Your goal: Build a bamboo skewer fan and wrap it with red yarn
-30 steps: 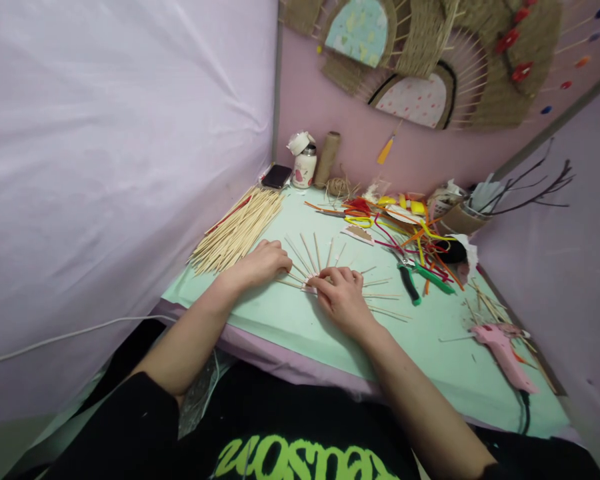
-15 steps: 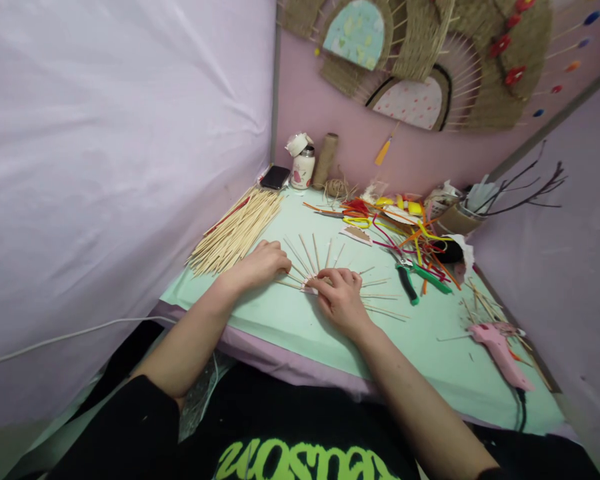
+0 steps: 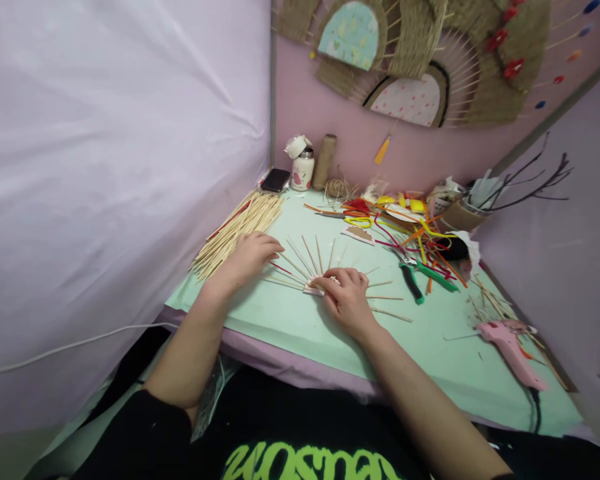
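A fan of thin wooden sticks [image 3: 310,257] radiates from a small pale card base [image 3: 314,289] on the mint-green table [image 3: 290,320]. My right hand [image 3: 347,293] lies on top of the base, fingers curled and pressed down on it. My left hand [image 3: 247,257] rests at the fan's left edge, fingers bent over the outer sticks, between the fan and a big pile of loose sticks [image 3: 237,230].
Green-handled pliers [image 3: 413,283] lie right of the fan, with a tangle of coloured pipe cleaners [image 3: 410,230] behind. A pink glue gun [image 3: 513,347] sits at the right edge. A phone [image 3: 276,179], a jar [image 3: 303,170] and a twine spool [image 3: 326,160] stand at the back wall.
My left hand has slid a little left and back, away from the fan's centre toward the stick pile. My right hand stays on the base.
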